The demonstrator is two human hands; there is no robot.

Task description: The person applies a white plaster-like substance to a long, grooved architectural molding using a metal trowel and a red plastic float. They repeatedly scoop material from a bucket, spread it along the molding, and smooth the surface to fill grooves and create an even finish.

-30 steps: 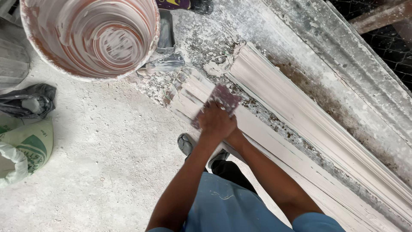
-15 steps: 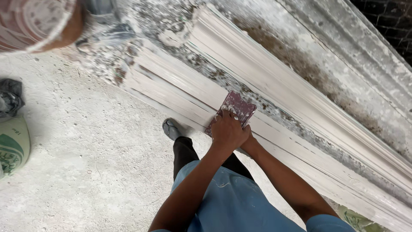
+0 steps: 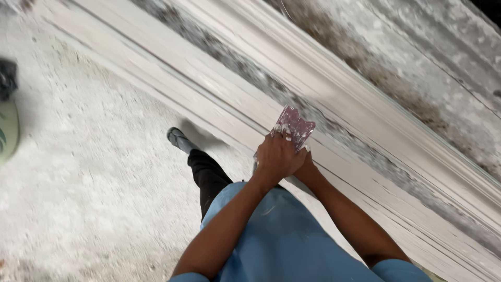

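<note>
Flat reddish scraper blade [image 3: 295,127]: judged stiff, light; gripped at its lower edge. Left hand [image 3: 276,156] fingers clamped on it; right hand [image 3: 308,169] underneath, fingers hidden. Pressed against white moulding [image 3: 365,120].

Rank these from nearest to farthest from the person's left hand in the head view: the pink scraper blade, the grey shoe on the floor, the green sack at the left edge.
1. Pink scraper blade: pressed under the left hand, on the long white plaster moulding.
2. Grey shoe: on the floor, left of the hand.
3. Green sack: far left edge of the picture.
</note>
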